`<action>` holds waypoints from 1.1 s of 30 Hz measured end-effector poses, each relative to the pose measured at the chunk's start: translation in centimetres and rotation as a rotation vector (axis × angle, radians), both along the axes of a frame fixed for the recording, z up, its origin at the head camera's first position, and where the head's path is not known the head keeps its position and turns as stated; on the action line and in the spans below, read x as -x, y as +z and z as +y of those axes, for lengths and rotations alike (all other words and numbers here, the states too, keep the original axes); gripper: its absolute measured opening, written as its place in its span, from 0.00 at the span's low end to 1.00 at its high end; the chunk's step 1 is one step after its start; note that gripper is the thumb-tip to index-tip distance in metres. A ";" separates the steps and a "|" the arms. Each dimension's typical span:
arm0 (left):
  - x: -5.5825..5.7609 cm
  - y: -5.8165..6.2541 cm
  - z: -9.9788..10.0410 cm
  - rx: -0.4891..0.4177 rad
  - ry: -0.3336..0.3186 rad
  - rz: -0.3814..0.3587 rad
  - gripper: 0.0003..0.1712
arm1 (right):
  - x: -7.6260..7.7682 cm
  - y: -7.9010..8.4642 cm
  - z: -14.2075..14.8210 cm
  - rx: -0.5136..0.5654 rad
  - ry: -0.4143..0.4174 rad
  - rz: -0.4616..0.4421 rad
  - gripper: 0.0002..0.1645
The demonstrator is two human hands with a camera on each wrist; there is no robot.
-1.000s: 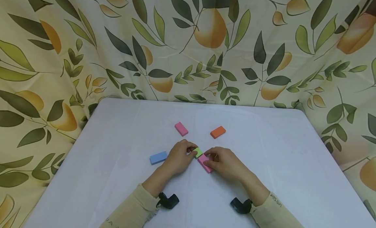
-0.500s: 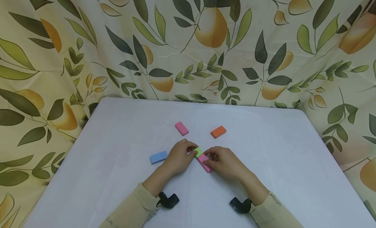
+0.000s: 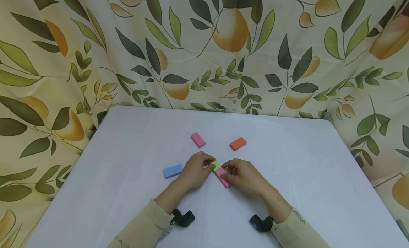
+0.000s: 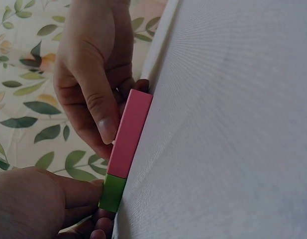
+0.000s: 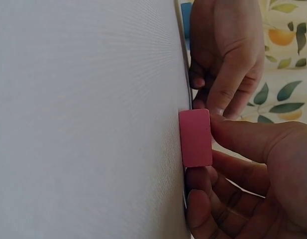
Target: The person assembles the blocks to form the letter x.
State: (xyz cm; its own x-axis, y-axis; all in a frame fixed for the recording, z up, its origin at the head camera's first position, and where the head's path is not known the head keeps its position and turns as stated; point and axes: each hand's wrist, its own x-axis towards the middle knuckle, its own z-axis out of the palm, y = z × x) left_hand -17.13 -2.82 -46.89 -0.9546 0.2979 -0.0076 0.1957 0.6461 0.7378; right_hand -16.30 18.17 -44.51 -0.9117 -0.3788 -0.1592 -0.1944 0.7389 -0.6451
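A small green block [image 3: 216, 165] and a longer pink block [image 3: 221, 176] lie end to end on the white table, touching. My left hand [image 3: 197, 171] pinches the green block between thumb and fingers. The pink block is held by my right hand [image 3: 244, 177], thumb on the near side and fingers beyond it. Seen from the left wrist, the green block [image 4: 112, 192] meets the end of the pink block [image 4: 131, 133] in one line. From the right wrist, the pink block's end face [image 5: 196, 138] hides the green one.
A blue block [image 3: 172, 171] lies just left of my left hand. Farther back are a second pink block [image 3: 198, 140] and an orange block [image 3: 238, 144]. The white table [image 3: 134, 145] ends at a patterned curtain [image 3: 204, 63].
The narrow gap between the green and pink blocks has closed, the pink one coming up against the green. Both hands keep their hold and barely move.
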 end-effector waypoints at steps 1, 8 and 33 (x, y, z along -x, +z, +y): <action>0.0 0.0 0.0 0.000 0.000 -0.002 0.14 | 0.0 0.0 0.0 0.000 0.000 0.000 0.18; 0.0 0.0 0.0 -0.003 -0.002 -0.013 0.14 | 0.2 -0.1 -0.1 0.013 0.003 0.011 0.21; 0.0 -0.2 0.0 -0.021 0.015 -0.006 0.13 | 0.3 -1.0 0.3 0.116 0.004 0.001 0.21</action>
State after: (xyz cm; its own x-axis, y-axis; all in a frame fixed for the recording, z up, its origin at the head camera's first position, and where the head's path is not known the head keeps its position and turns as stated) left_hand -17.15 -2.84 -47.11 -0.9589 0.2837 -0.0076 0.1814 0.6334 0.7523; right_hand -16.59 18.43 -45.48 -0.9100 -0.3988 -0.1133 -0.1980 0.6581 -0.7264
